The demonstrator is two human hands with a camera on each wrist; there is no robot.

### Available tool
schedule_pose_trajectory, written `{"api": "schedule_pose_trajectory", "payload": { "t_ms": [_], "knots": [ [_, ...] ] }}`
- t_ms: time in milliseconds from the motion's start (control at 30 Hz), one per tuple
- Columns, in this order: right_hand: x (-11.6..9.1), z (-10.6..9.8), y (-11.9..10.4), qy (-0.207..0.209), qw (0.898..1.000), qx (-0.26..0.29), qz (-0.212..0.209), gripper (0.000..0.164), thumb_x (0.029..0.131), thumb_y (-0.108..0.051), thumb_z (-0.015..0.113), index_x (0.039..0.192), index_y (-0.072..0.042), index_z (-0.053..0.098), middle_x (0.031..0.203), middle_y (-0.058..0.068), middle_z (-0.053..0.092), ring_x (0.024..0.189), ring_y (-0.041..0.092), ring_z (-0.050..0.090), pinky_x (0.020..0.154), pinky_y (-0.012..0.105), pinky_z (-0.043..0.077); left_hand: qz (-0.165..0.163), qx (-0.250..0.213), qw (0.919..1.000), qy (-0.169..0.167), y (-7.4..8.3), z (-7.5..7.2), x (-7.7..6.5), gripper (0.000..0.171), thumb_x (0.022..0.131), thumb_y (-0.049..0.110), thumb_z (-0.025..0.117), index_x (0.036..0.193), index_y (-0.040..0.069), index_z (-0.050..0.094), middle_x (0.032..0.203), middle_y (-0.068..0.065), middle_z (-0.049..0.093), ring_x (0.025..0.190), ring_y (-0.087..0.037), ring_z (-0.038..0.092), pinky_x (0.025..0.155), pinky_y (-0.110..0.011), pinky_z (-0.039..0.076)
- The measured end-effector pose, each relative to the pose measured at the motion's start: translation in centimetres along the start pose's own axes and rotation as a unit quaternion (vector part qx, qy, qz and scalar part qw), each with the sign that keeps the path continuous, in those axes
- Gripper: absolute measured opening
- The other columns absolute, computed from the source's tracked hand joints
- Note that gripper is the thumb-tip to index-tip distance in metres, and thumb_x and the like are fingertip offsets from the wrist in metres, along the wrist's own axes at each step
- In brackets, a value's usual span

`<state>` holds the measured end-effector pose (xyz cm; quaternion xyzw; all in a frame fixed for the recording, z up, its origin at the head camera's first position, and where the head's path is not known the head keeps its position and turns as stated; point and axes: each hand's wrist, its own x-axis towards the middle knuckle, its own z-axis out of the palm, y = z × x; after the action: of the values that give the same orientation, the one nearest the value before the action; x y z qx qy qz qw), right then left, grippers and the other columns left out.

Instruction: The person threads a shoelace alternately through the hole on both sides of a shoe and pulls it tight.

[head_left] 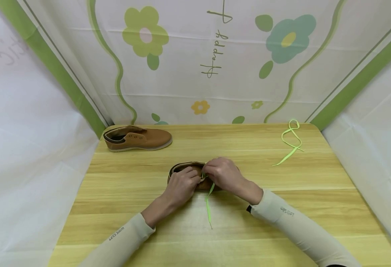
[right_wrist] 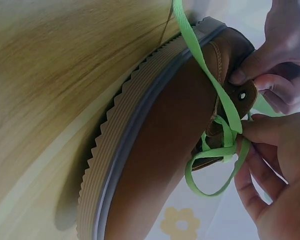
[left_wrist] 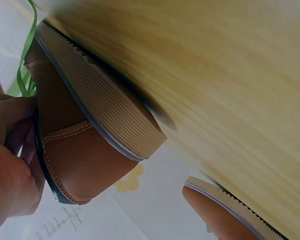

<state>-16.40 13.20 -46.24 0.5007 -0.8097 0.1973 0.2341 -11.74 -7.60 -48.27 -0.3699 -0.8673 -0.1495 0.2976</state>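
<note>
A brown leather shoe (right_wrist: 165, 125) sits on the table in front of me, partly hidden by both hands in the head view. My left hand (head_left: 182, 184) is at its opening; in the right wrist view, thumb and finger pinch the shoe's eyelet flap (right_wrist: 247, 97), where one bare eyelet shows. Over the front of the shoe, my right hand (head_left: 227, 176) pinches a bright green shoelace (right_wrist: 227, 107) between thumb and fingers. The lace passes through the lower eyelets and forms a loose loop. One end of it trails onto the table toward me.
A second brown shoe (head_left: 148, 139), without a lace, stands at the table's back left. Another green shoelace (head_left: 292, 141) lies loosely curled at the back right. Behind the wooden table (head_left: 142, 226) hangs a flower-printed white curtain (head_left: 182, 81).
</note>
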Motion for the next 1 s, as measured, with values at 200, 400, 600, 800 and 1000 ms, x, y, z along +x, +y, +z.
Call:
{"api": "schedule_pose_trajectory", "payload": {
  "t_ms": [200, 400, 600, 800, 1000],
  "knots": [
    [0.0, -0.2, -0.2, -0.022, 1.0, -0.003, -0.003, 0.016, 0.081, 0.006, 0.086, 0.088, -0.008, 0.081, 0.089, 0.001, 0.077, 0.081, 0.016, 0.075, 0.072, 0.032, 0.06, -0.004, -0.016, 0.9999, 0.003, -0.1, 0.0, 0.1, 0.022, 0.086, -0.003, 0.078, 0.072, 0.012, 0.071, 0.074, 0.002, 0.067, 0.072, -0.014, 0.061, 0.058, -0.025, 0.052],
    [-0.1, -0.4, -0.3, -0.035, 0.999, 0.022, 0.005, 0.019, 0.083, 0.01, 0.08, 0.092, -0.007, 0.081, 0.096, 0.004, 0.077, 0.089, 0.019, 0.075, 0.078, 0.034, 0.061, -0.03, -0.062, 0.9976, 0.0, -0.3, -0.1, 0.0, 0.02, 0.084, -0.003, 0.083, 0.076, 0.014, 0.075, 0.079, 0.003, 0.071, 0.077, -0.015, 0.065, 0.068, -0.027, 0.056],
    [-0.5, -0.1, -0.3, -0.033, 0.998, 0.056, 0.021, 0.024, 0.082, 0.014, 0.072, 0.091, -0.007, 0.08, 0.098, 0.005, 0.076, 0.093, 0.021, 0.073, 0.082, 0.035, 0.06, -0.062, -0.093, 0.9936, -0.014, -0.4, -0.3, 0.0, 0.018, 0.083, -0.001, 0.087, 0.078, 0.012, 0.077, 0.08, 0.003, 0.069, 0.076, -0.015, 0.064, 0.069, -0.028, 0.056],
    [-1.0, 0.4, -0.4, -0.012, 0.996, 0.079, 0.049, 0.026, 0.082, 0.011, 0.074, 0.099, -0.008, 0.078, 0.097, 0.002, 0.076, 0.091, 0.019, 0.071, 0.08, 0.036, 0.059, -0.126, -0.136, 0.981, -0.058, -0.6, -0.9, 0.6, 0.014, 0.083, -0.002, 0.086, 0.082, 0.01, 0.08, 0.082, 0.002, 0.071, 0.077, -0.015, 0.068, 0.072, -0.03, 0.058],
    [-1.5, 1.1, -0.5, 0.018, 0.996, 0.076, 0.053, 0.029, 0.079, 0.004, 0.088, 0.102, -0.008, 0.075, 0.097, 0.003, 0.075, 0.088, 0.02, 0.069, 0.074, 0.036, 0.054, -0.198, -0.199, 0.9506, -0.131, -1.0, -1.8, 1.7, 0.01, 0.087, -0.003, 0.084, 0.087, 0.007, 0.082, 0.085, -0.002, 0.074, 0.075, -0.014, 0.069, 0.069, -0.03, 0.058]
  ]
}}
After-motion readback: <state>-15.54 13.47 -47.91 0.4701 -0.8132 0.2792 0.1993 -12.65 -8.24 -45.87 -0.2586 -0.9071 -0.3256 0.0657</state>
